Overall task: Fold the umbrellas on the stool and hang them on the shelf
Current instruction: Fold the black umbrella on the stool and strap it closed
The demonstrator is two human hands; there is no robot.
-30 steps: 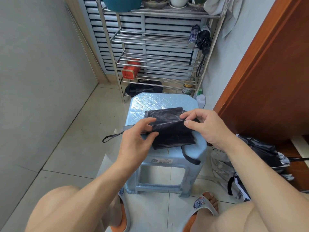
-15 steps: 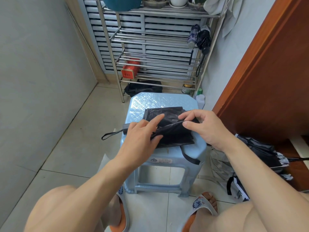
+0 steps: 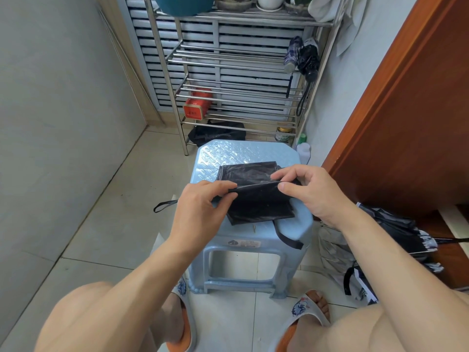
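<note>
Over the blue plastic stool (image 3: 243, 153), our left hand (image 3: 200, 207) and right hand (image 3: 312, 191) each pinch one end of a raised fold of the black umbrella (image 3: 256, 199), which lies flat on the seat. Its strap (image 3: 288, 237) hangs over the front edge. At twelve o'clock stands the metal shelf (image 3: 238, 64), two folded umbrellas (image 3: 304, 57) hanging at its right. Another umbrella (image 3: 396, 229) lies on the floor at three o'clock.
</note>
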